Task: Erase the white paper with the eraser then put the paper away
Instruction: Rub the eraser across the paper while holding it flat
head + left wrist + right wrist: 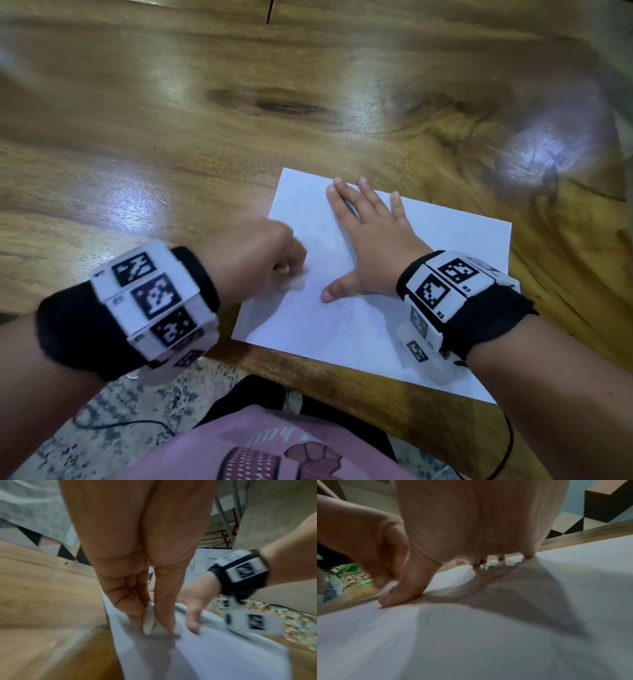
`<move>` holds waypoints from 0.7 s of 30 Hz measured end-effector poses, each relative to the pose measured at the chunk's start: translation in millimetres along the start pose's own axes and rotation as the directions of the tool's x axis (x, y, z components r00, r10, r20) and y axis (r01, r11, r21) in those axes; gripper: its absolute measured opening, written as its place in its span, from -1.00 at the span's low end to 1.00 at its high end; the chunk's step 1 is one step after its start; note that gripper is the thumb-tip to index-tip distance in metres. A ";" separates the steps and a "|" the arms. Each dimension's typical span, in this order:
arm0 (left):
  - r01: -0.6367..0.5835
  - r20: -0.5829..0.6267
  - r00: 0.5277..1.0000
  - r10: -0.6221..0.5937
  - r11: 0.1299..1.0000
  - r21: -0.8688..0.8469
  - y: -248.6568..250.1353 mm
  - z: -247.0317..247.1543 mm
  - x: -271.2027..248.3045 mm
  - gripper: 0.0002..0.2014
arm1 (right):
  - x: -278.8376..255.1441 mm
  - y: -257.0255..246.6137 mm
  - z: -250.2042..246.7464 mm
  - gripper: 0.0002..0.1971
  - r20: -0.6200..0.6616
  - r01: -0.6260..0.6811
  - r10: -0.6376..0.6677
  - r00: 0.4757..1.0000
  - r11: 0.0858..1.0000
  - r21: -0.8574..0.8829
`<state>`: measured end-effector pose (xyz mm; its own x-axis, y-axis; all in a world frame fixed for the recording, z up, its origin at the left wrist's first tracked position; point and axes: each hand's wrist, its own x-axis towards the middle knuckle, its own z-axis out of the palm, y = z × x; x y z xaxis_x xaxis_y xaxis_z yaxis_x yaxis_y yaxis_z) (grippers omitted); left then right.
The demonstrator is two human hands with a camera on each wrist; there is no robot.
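A white sheet of paper point(428, 274) lies on the wooden table point(205, 144) near its front edge. My right hand point(370, 236) lies flat on the sheet, fingers spread and straight, pressing it down. My left hand point(274, 253) is curled at the sheet's left side and pinches a small whitish eraser point(294, 279) against the paper. The left wrist view shows the eraser point(149, 620) between thumb and fingers, its tip on the paper point(223, 655). In the right wrist view the paper point(488, 642) carries faint pencil lines under my right hand's point(471, 520) shadow.
The table's front edge point(342, 380) runs just below the sheet, whose near corner overhangs it slightly. Bare wood stretches left of and beyond the paper. Below the edge are a speckled floor point(102, 411), a thin black cable and my pink shirt.
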<state>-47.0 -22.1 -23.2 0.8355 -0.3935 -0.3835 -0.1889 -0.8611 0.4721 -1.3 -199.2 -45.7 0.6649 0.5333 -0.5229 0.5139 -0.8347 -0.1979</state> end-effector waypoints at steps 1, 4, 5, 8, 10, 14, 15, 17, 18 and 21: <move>-0.006 0.067 0.998 0.007 1.000 -0.015 -0.9 3.5 -6.5 -0.88 | -0.2 0.0 0.0 0.43 0.001 0.000 0.000 1.000 1.000 -0.001; 0.021 0.101 0.995 -0.017 0.999 -0.037 -3.7 1.0 -7.0 -0.96 | -0.9 -0.4 -0.4 0.43 -0.006 0.003 -0.003 1.000 1.000 -0.007; 0.032 0.046 0.998 -0.031 0.999 -0.036 -3.5 -2.3 0.2 -0.95 | -0.9 -0.7 -0.4 0.43 -0.007 0.003 -0.003 1.000 1.000 -0.009; 0.046 -0.154 0.987 -0.049 0.999 -0.024 0.8 -13.6 24.6 -0.88 | -0.9 -1.2 -0.2 0.43 -0.010 -0.004 0.004 1.000 1.000 -0.003; 0.062 -0.177 0.982 -0.060 0.998 0.004 2.3 -12.1 26.2 -0.91 | -1.0 -1.5 -0.2 0.43 -0.007 -0.003 0.003 1.000 1.000 -0.002; -0.020 -0.097 0.995 0.018 1.000 -0.021 -1.6 9.2 -5.5 -0.87 | -0.4 0.0 -1.2 0.42 -0.005 0.001 -0.001 1.000 1.000 -0.001; -0.028 -0.099 0.995 0.025 0.999 -0.033 -2.7 13.1 -10.9 -0.85 | -0.9 -0.3 -1.4 0.41 -0.006 0.001 -0.001 1.000 1.000 0.000; -0.026 -0.115 0.993 0.025 1.000 -0.012 -4.9 16.4 -14.2 -0.87 | -4.1 -2.2 -1.3 0.37 -0.019 0.009 -0.010 1.000 1.000 -0.015; -0.022 -0.116 0.993 0.022 1.000 0.001 -4.9 16.0 -14.1 -0.88 | -6.5 -3.3 -0.3 0.32 -0.029 0.017 -0.018 0.999 0.999 -0.030; -0.018 -0.112 0.994 0.016 1.000 -0.018 -4.0 14.2 -14.9 -0.88 | -15.4 -7.3 5.5 0.21 -0.006 0.032 -0.032 0.999 0.999 -0.030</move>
<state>-66.0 -17.4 -30.7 0.8850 -0.3688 -0.2841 -0.1950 -0.8478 0.4933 -18.3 -202.1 -40.8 0.6510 0.5608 -0.5116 0.5510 -0.8126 -0.1897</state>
